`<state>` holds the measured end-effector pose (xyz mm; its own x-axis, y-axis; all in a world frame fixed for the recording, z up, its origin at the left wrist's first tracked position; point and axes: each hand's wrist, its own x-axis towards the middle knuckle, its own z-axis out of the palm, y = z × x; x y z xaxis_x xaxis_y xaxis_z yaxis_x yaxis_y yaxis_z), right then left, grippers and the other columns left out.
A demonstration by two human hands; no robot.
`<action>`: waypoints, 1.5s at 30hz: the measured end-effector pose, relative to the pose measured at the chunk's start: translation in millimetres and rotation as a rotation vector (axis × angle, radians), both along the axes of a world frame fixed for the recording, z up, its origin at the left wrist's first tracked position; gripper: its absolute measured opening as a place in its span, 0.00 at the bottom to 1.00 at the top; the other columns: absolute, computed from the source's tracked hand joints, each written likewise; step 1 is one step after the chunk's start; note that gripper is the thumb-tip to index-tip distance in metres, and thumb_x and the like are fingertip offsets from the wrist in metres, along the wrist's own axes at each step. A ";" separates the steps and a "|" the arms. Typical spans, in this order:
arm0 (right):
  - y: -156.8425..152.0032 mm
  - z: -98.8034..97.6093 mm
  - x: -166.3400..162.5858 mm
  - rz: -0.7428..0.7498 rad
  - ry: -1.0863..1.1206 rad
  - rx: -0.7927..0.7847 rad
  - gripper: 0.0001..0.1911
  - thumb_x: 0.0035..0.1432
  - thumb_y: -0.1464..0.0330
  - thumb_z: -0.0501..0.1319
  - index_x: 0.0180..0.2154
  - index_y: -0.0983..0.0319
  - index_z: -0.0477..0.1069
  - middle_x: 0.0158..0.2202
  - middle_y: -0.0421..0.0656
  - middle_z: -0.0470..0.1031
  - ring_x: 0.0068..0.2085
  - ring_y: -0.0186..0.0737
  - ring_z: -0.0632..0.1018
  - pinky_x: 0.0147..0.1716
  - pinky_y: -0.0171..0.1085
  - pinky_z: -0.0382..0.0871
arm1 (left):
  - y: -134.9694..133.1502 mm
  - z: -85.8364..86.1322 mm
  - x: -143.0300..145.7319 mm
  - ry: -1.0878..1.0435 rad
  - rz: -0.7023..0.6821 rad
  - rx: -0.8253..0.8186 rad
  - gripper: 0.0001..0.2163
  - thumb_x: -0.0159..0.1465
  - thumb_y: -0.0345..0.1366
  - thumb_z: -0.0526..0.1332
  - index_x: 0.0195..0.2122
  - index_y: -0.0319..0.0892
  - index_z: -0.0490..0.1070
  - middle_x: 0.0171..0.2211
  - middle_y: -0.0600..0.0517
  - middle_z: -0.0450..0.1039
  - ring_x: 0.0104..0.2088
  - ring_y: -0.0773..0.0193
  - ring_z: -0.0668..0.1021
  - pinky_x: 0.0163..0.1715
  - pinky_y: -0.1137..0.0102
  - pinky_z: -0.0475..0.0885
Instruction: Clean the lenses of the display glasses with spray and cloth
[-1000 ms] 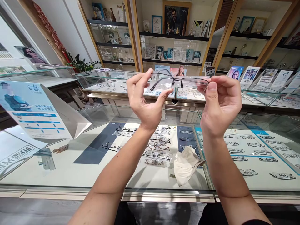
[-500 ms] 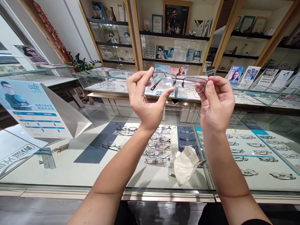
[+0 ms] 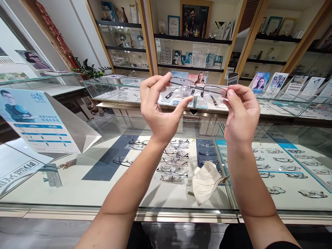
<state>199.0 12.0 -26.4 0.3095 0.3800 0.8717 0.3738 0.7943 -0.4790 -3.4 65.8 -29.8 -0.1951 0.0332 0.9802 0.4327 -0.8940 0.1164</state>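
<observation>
I hold a pair of thin dark-framed glasses (image 3: 198,90) up at chest height, over a glass display counter (image 3: 109,193). My left hand (image 3: 159,107) pinches the left lens rim between thumb and forefinger. My right hand (image 3: 241,110) grips the right end of the frame with closed fingers. The lenses face away from me and the temples fold behind them. A cream cleaning cloth (image 3: 206,182) lies crumpled on the counter glass below my hands.
Rows of glasses (image 3: 173,162) lie inside the counter under the glass. A folded blue-and-white leaflet stand (image 3: 41,121) sits at the left. A second glass counter (image 3: 121,91) and wall shelves (image 3: 192,39) with pictures stand behind.
My right hand has drawn in a little to the left along the frame. The glasses have tilted slightly, showing the right temple behind the lens. My left hand holds its place.
</observation>
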 end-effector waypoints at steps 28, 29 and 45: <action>-37.7 25.2 9.9 0.434 -0.204 -0.470 0.16 0.56 0.53 0.79 0.35 0.57 0.84 0.36 0.42 0.86 0.36 0.38 0.81 0.39 0.41 0.79 | -27.4 25.2 -25.5 0.518 -0.022 -0.058 0.30 0.64 0.61 0.73 0.63 0.53 0.78 0.54 0.46 0.78 0.56 0.49 0.80 0.61 0.50 0.77; -37.4 24.5 9.9 0.439 -0.202 -0.471 0.16 0.56 0.53 0.79 0.34 0.57 0.84 0.36 0.42 0.86 0.36 0.38 0.81 0.39 0.41 0.79 | -27.1 25.1 -25.9 0.524 -0.020 -0.059 0.30 0.64 0.61 0.73 0.63 0.53 0.78 0.54 0.46 0.78 0.57 0.49 0.80 0.62 0.50 0.77; -31.9 13.0 -14.6 0.039 -0.195 -0.088 0.05 0.66 0.65 0.72 0.35 0.57 0.81 0.41 0.44 0.86 0.45 0.45 0.85 0.53 0.50 0.81 | -51.8 13.4 4.4 0.107 -0.223 -0.339 0.16 0.73 0.52 0.67 0.37 0.47 0.84 0.26 0.53 0.72 0.29 0.63 0.75 0.33 0.65 0.73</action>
